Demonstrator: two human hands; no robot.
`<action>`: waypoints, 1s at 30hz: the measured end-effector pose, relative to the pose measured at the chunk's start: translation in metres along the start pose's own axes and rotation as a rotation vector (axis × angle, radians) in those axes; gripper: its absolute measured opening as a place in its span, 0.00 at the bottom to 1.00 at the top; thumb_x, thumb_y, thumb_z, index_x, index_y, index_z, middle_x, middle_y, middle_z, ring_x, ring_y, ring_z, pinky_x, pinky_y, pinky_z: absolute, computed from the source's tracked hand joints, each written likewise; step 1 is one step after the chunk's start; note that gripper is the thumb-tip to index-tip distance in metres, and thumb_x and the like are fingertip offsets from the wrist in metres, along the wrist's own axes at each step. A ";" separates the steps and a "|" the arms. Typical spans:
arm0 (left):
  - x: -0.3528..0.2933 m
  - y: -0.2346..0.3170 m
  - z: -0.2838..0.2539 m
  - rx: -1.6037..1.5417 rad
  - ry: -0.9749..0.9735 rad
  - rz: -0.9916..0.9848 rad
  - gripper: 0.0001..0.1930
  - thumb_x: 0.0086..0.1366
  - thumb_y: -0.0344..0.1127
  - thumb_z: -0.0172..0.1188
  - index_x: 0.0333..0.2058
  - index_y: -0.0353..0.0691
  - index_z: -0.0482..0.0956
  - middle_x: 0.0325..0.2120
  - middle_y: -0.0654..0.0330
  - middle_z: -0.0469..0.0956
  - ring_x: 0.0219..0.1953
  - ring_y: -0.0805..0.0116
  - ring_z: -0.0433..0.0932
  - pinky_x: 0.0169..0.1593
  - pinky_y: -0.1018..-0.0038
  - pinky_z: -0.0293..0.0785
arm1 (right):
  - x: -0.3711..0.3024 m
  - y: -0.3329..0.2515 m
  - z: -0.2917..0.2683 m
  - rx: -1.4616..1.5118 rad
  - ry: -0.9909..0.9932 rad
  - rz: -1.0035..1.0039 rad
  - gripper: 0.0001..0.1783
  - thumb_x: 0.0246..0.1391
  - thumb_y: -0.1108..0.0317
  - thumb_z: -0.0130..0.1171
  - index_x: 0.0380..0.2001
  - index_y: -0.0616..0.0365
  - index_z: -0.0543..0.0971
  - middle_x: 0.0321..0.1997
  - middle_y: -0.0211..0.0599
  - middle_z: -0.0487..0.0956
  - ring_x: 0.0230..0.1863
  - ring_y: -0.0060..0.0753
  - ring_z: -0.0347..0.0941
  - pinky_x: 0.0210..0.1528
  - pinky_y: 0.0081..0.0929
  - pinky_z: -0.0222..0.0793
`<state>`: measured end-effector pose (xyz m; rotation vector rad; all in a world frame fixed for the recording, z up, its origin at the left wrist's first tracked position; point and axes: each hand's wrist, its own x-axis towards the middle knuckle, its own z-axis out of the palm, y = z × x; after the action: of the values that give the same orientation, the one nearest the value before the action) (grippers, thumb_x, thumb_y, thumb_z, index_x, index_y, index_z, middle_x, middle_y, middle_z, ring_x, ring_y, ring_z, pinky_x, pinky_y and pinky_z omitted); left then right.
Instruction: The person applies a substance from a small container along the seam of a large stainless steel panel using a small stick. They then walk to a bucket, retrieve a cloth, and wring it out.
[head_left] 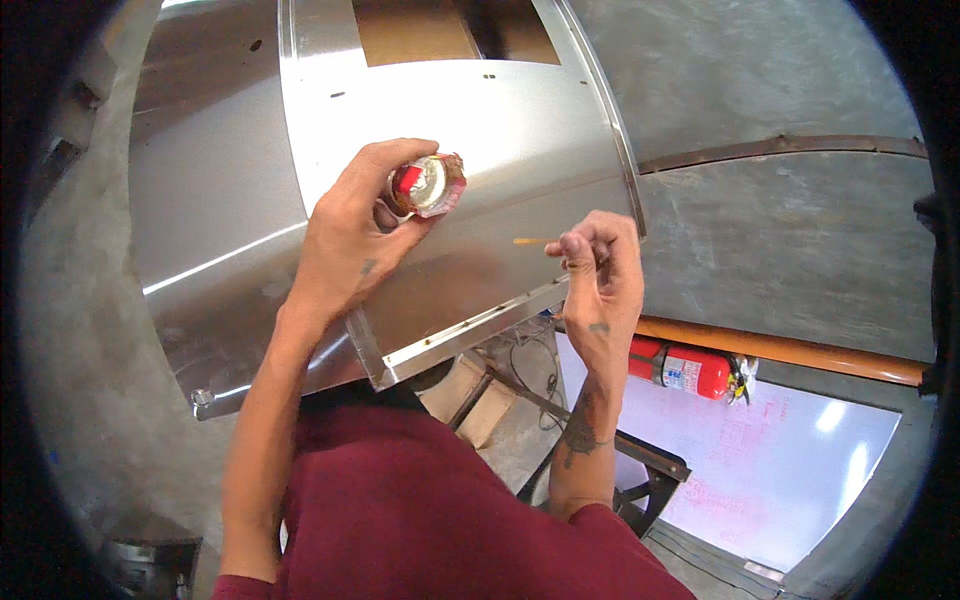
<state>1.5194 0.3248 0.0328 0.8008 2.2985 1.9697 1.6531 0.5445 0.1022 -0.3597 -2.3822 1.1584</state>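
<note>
My left hand (352, 215) is closed around a small round container (431, 186) with a pale, silvery end and red and brownish sides. It is held above a large shiny sheet-metal panel (480, 120). To the right, my right hand (605, 262) is raised near the panel's lower right edge, its fingers pinched together. A thin yellow-orange stick-like piece (527, 240) juts from those fingertips toward the left. The rest of that piece is hidden by the fingers, so its kind cannot be told.
A rectangular opening (415, 32) is cut in the panel's far part. At right, a red fire extinguisher (695, 372) lies beside an orange pipe (790, 347) and a whiteboard (780, 460). A dark metal frame (655, 460) stands close by my right elbow.
</note>
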 end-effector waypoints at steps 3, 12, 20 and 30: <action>0.002 0.006 -0.001 -0.002 -0.014 -0.013 0.31 0.65 0.27 0.79 0.66 0.47 0.82 0.58 0.62 0.86 0.50 0.74 0.85 0.46 0.76 0.82 | -0.009 0.010 -0.024 -0.179 -0.186 -0.016 0.03 0.72 0.76 0.64 0.42 0.63 0.80 0.45 0.43 0.77 0.42 0.41 0.78 0.48 0.34 0.76; -0.001 0.004 -0.003 0.000 -0.017 -0.049 0.31 0.65 0.25 0.79 0.66 0.46 0.81 0.59 0.61 0.85 0.52 0.72 0.85 0.49 0.74 0.84 | -0.020 0.015 -0.021 -0.260 -0.408 -0.023 0.06 0.72 0.72 0.65 0.45 0.62 0.79 0.47 0.46 0.77 0.43 0.49 0.79 0.47 0.40 0.77; 0.000 -0.002 0.001 0.028 0.020 0.029 0.31 0.64 0.28 0.80 0.66 0.48 0.82 0.58 0.60 0.86 0.47 0.70 0.88 0.45 0.73 0.86 | -0.022 0.016 -0.024 -0.272 -0.406 -0.030 0.06 0.72 0.73 0.66 0.44 0.63 0.79 0.47 0.47 0.77 0.44 0.51 0.79 0.48 0.41 0.78; 0.001 0.001 0.001 0.042 0.016 0.033 0.31 0.65 0.30 0.80 0.66 0.49 0.82 0.59 0.59 0.87 0.44 0.71 0.88 0.43 0.74 0.88 | -0.022 0.017 -0.027 -0.294 -0.420 -0.056 0.06 0.71 0.73 0.66 0.44 0.64 0.80 0.47 0.48 0.77 0.47 0.51 0.79 0.51 0.41 0.77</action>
<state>1.5191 0.3258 0.0336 0.8335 2.3584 1.9545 1.6859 0.5635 0.0969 -0.1498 -2.9196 0.9283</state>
